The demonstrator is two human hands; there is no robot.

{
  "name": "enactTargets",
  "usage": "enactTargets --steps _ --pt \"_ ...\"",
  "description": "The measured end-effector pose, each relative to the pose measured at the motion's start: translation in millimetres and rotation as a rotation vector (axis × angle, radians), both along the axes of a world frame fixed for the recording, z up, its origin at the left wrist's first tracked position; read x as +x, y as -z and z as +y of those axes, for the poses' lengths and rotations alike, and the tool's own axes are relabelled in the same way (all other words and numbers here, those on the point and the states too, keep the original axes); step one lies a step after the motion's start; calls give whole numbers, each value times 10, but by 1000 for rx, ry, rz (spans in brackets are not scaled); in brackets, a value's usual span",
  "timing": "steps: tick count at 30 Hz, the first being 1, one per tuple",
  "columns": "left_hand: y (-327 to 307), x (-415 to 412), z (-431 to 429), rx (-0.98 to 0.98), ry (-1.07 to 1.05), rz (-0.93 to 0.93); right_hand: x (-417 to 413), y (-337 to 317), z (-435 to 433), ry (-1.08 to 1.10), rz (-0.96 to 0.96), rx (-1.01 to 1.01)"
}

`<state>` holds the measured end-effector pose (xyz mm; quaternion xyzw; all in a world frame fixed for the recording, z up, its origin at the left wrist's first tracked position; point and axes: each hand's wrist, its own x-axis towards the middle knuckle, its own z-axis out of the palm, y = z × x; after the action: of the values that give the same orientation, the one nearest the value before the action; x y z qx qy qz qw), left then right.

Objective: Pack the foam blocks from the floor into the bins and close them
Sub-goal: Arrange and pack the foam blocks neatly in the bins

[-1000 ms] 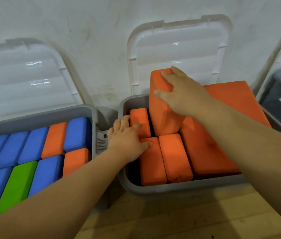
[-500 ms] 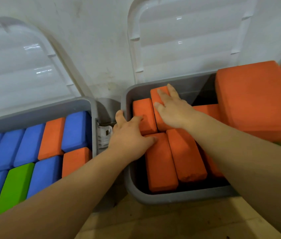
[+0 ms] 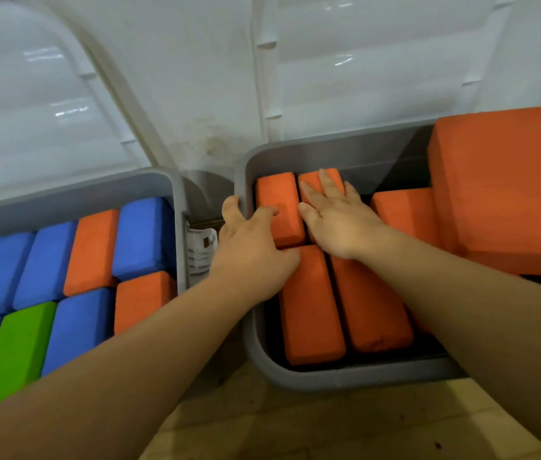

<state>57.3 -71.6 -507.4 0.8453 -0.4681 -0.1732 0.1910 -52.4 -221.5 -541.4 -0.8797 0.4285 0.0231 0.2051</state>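
Atop spongy rectangular orange blocks, left hand and right hand press, grips released.

Finding: an indoor storage corner, likely of an exercise or play room. The grey bin before me stands on a pale wood floor. Its clear hinged lid leans back on the scuffed white wall behind it. A matching second bin stands just left of it. Both hold coloured foam blocks.
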Motion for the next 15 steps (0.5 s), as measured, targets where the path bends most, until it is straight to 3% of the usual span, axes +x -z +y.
enactTargets --steps 8,12,15 --pt "-26 -20 39 -7 -4 -8 -141 -150 65 26 -52 -6" --pt "-62 -41 31 68 -5 -73 -375 -599 166 -104 -136 -259" --pt "-128 -129 8 132 -7 -243 -714 -1009 74 -30 -211 -386"
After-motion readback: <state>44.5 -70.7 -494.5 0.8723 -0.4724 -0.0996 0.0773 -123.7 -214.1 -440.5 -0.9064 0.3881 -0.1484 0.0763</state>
